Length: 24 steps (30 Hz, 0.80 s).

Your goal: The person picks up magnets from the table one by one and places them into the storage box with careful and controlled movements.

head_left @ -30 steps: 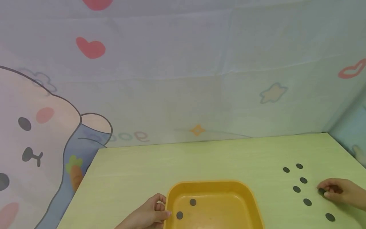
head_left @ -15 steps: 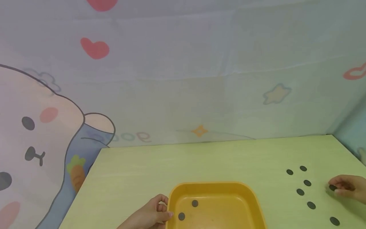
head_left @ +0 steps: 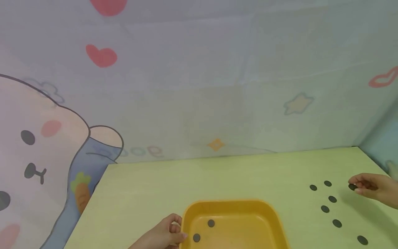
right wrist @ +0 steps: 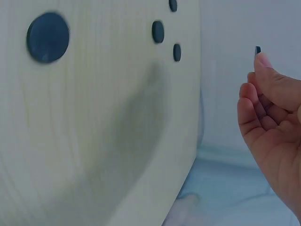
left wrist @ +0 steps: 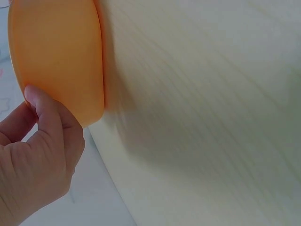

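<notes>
My left hand (head_left: pixel 163 233) pinches the left rim of a yellow tray (head_left: pixel 236 204), thumb over the edge and fingers outside, as the left wrist view also shows on the tray's wall (left wrist: pixel 61 52). Two round dark discs, one being the disc (head_left: pixel 211 223), lie inside near that wall. At the right, my right hand (head_left: pixel 374 188) holds a small black disc (head_left: pixel 352 187) between thumb and fingertips. The right wrist view shows this hand (right wrist: pixel 275 103) raised off the table, its shadow falling on the surface, with the held disc (right wrist: pixel 257 50) seen edge-on.
Several more black discs lie scattered on the pale green table (head_left: pixel 155 186) between tray and right hand, among them a disc (head_left: pixel 337 223) and one at the front, a disc (head_left: pixel 362 240). Behind the table's back edge hangs a printed cloth (head_left: pixel 199 86).
My right hand lifts the black disc up off the table, first shifting right, then back left and farther away. My left hand keeps its hold on the tray.
</notes>
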### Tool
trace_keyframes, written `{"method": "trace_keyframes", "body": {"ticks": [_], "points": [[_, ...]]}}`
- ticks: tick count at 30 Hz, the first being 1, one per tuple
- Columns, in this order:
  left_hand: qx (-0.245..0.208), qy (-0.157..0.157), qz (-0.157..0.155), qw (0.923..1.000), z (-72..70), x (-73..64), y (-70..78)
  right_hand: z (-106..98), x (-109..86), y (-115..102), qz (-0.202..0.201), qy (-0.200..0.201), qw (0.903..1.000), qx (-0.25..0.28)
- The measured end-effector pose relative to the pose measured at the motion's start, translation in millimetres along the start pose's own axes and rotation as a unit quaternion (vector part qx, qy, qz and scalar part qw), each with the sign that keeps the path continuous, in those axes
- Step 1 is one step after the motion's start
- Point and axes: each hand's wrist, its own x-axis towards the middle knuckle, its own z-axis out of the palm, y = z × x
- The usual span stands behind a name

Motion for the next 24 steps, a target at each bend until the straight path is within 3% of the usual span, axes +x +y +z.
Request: {"method": "trace_keyframes", "body": {"ticks": [4,8,17,24], "points": [[-0.014,-0.004,0.006,0.9999,-0.4,-0.9,0.7,2,10.2,-21,0.033,0.001,0.9994,0.011],[-0.025,-0.013,0.015,0.9995,-0.8,0.2,0.0,5,18.0,-38,0.019,-0.01,0.999,0.039],[-0.017,-0.007,0.018,0.9997,-0.5,2.0,-1.4,8,33.6,-68,-0.064,-0.057,0.9929,0.082],[-0.007,-0.001,0.012,0.9999,1.0,1.6,-1.8,8,41.7,-91,-0.088,-0.091,0.9852,0.115]]}}
